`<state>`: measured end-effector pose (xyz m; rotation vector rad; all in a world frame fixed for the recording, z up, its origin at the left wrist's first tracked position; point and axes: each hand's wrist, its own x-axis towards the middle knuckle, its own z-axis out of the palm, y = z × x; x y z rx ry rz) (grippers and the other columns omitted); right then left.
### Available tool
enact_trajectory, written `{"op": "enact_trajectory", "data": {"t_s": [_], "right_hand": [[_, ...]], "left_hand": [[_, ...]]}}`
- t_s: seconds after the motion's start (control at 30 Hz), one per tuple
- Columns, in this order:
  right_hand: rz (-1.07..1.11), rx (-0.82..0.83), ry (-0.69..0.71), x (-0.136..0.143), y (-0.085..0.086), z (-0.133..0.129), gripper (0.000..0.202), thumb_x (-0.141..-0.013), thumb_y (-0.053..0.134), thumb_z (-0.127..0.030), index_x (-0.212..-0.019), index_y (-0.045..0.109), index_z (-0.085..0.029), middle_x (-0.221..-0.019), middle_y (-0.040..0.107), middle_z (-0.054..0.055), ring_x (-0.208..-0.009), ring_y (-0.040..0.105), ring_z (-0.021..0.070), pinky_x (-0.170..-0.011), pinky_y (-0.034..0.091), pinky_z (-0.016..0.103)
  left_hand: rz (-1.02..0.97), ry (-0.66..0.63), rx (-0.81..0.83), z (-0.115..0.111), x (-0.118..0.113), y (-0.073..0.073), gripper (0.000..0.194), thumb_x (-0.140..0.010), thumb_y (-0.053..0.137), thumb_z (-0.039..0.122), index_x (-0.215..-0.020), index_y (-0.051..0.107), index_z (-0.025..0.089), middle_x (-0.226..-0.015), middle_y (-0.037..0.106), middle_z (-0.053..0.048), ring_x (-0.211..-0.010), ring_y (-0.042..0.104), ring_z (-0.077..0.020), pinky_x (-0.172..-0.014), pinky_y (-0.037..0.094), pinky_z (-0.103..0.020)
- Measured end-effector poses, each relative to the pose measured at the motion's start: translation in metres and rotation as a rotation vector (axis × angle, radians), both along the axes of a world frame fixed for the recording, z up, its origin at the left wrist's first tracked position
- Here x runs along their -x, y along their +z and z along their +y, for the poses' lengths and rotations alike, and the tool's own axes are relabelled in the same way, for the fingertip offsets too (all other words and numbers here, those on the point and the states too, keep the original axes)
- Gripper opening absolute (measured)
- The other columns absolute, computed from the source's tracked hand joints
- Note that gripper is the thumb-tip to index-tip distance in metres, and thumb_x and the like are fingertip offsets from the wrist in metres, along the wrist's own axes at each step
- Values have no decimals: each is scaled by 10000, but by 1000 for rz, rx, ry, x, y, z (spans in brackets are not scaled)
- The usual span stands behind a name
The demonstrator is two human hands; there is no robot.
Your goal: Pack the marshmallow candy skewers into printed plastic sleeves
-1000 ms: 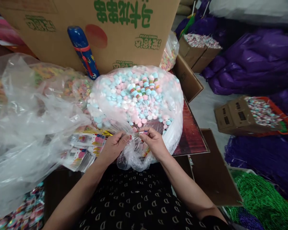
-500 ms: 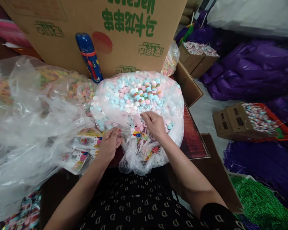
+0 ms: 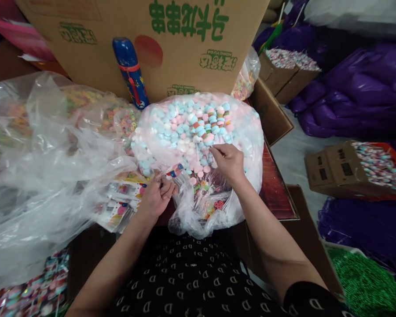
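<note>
Dark red tabletop (image 3: 275, 193), crowded; big cardboard carton (image 3: 102, 57) at the back with upside-down green print, blue flask (image 3: 131, 72) in front of it. Floor to the right: purple bags (image 3: 356, 92), a brown box (image 3: 330, 169) full of wrapped pieces, shiny green strands (image 3: 366, 277) in the lower corner.

Centre: clear plastic bag (image 3: 251, 132) heaped with pink, blue and white round candies (image 3: 171, 127). We mark the candy skewers (image 3: 214, 123) as lying side by side on top of that heap, sticks toward us.

Left hand (image 3: 158, 193): fingers curled in, pinching a small printed wrapper (image 3: 174, 171) just beside the bag's near left edge. Right hand (image 3: 231, 163): over the heap by the skewers' sticks, thumb and forefinger brought close together, other fingers bent; we can't tell if a stick is gripped.

Beside our left wrist, a stack of printed packets (image 3: 119, 202); further left, loose plastic over ring-shaped candies (image 3: 119, 119). Near fold of the bag: a few red rings (image 3: 219, 204).
</note>
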<state>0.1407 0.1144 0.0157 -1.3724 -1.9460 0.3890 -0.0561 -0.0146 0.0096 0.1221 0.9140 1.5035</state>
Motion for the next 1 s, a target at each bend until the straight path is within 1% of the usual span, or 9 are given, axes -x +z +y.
{"op": "enact_trajectory", "data": {"t_s": [0.07, 0.13, 0.2, 0.3, 0.53, 0.67, 0.8, 0.9, 1.0], "right_hand": [[223, 14, 100, -16, 4, -21, 180, -928, 693, -341, -821, 806, -253, -782, 760, 22, -782, 684, 208, -764, 535, 338], [354, 76, 210, -34, 9, -44, 139, -901, 740, -344, -822, 814, -257, -748, 744, 8, -721, 677, 186, -685, 535, 316], [405, 118, 292, -49, 13, -64, 94, -886, 771, -313, -827, 822, -260, -747, 749, 3, -692, 681, 169, -652, 535, 300], [360, 122, 346, -64, 14, -82, 75, -895, 772, -270, -852, 834, -261, -753, 764, 8, -670, 689, 158, -639, 543, 292], [242, 35, 365, -79, 10, -90, 119, -917, 731, -207, -906, 839, -254, -769, 769, 26, -681, 702, 161, -622, 561, 282], [218, 48, 348, -89, 7, -93, 110, -932, 736, -269, -912, 844, -259, -785, 775, 34, -695, 714, 165, -641, 576, 288], [277, 85, 329, -99, 7, -95, 87, -918, 768, -300, -916, 850, -274, -792, 774, 26, -708, 716, 160, -643, 577, 278], [336, 99, 314, -102, 8, -97, 61, -893, 800, -292, -919, 855, -291, -784, 771, 13, -703, 709, 153, -630, 565, 266], [379, 131, 300, -99, 5, -100, 59, -890, 806, -305, -917, 858, -297, -765, 760, 8, -685, 695, 149, -612, 553, 264]], "left_hand": [[16, -20, -22, -1, 1, -4, 546, -1108, 309, 210, -571, 403, 187, -390, 261, 86, -315, 263, -70, -487, 373, -233], [36, -35, -54, -1, 2, -7, 536, -1103, 346, 219, -572, 411, 188, -395, 260, 88, -324, 261, -71, -498, 390, -236], [58, -39, -77, 0, 2, -10, 540, -1099, 364, 226, -561, 402, 190, -399, 255, 86, -331, 252, -70, -502, 399, -238], [100, -62, -85, 1, 0, -12, 571, -1100, 402, 289, -538, 384, 196, -406, 236, 84, -342, 246, -67, -511, 412, -245], [239, -131, -220, 2, -2, -14, 588, -1049, 534, 411, -516, 405, 200, -406, 214, 88, -356, 235, -58, -527, 455, -248], [318, -127, -203, 0, -1, -17, 541, -968, 667, 501, -576, 440, 204, -427, 250, 106, -368, 256, -52, -548, 490, -254], [445, -77, -152, -2, 4, -21, 517, -862, 792, 540, -630, 468, 210, -441, 328, 111, -370, 296, -51, -501, 443, -237], [507, -103, -195, -4, 6, -23, 543, -812, 820, 586, -618, 470, 219, -425, 302, 113, -370, 305, -62, -490, 430, -246], [477, -113, -202, -6, 3, -23, 553, -795, 820, 618, -621, 487, 212, -425, 288, 124, -366, 258, -47, -519, 464, -247]]}}
